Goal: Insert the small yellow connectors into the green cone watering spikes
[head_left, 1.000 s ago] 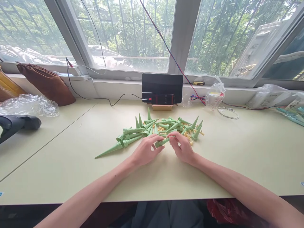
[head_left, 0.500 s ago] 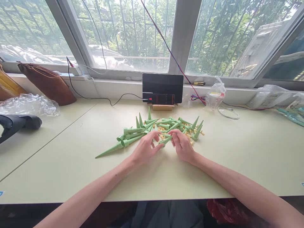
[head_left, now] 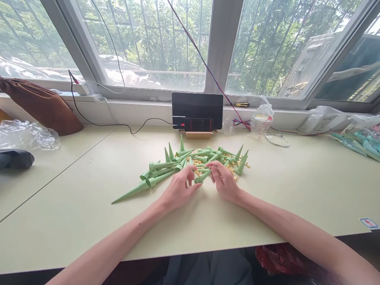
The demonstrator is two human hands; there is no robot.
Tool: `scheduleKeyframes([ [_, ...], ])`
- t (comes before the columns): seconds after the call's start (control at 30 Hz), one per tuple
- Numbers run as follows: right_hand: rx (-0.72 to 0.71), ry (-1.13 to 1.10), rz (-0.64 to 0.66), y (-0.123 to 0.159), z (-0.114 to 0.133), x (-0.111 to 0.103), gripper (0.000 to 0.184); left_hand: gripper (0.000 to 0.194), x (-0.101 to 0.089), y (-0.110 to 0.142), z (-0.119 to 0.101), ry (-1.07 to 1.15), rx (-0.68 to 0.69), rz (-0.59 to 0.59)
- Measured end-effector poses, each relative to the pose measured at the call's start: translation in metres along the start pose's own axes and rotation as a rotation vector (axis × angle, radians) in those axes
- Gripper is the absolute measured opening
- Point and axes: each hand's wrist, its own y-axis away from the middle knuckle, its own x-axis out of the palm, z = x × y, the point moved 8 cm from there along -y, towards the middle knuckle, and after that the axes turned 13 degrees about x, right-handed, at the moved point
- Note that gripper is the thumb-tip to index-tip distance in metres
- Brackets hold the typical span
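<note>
A green plastic spike (head_left: 203,177), long and conical with a wider collar, slants between my hands just over the near edge of a pile. My right hand (head_left: 225,181) is closed, its thumb and fingers pinching the narrow end. At the collar end is my left hand (head_left: 178,187), fingers bent and apart from the thumb. Its thumb tip lies by the collar; whether it touches is unclear. The left index finger is close to a small yellow plastic piece (head_left: 197,173). More green spikes (head_left: 162,166) and several yellow pieces lie behind the hands, partly covered by them.
One long spike (head_left: 129,194) sticks out front left of the pile. Behind stand a black tablet (head_left: 197,107) and a phone (head_left: 198,124) on a cardboard support (head_left: 198,135). A bagged cup (head_left: 262,122) and coiled white cable (head_left: 277,140) are back right; crinkled plastic (head_left: 29,134) lies left.
The view has turned slightly, so the scene sits further left. My right hand still pinches the spike. My left fingers and thumb look a little further apart, and the spike's collar shows more clearly.
</note>
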Motion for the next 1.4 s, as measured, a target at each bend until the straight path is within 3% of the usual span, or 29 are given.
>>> scheduleKeyframes([
  [0.3,-0.023,-0.099,-0.034,0.0,0.008,-0.002,0.023,0.025,0.006,0.002,0.004,-0.004,0.009,0.028],
  [0.47,-0.167,-0.056,-0.073,0.001,0.019,-0.009,0.02,0.03,0.003,0.002,0.006,-0.003,-0.005,-0.009],
  [0.67,-0.284,0.123,-0.169,-0.006,0.037,-0.033,0.021,0.024,-0.003,0.002,0.006,0.001,0.011,-0.072],
  [0.73,-0.218,0.197,-0.13,-0.015,0.036,-0.042,0.024,0.021,-0.002,0.002,0.006,-0.014,0.027,-0.065],
  [0.9,0.07,0.343,0.175,-0.033,0.023,-0.053,0.027,0.014,0.002,0.002,0.004,-0.026,0.057,-0.024],
  [1.17,0.187,0.6,0.382,-0.034,0.038,-0.079,0.026,0.009,0.002,0.001,0.003,-0.048,0.061,-0.003],
  [1.4,0.397,0.846,0.479,-0.035,0.014,-0.098,0.029,0.008,0.003,0.002,0.0,-0.091,0.093,0.0],
])
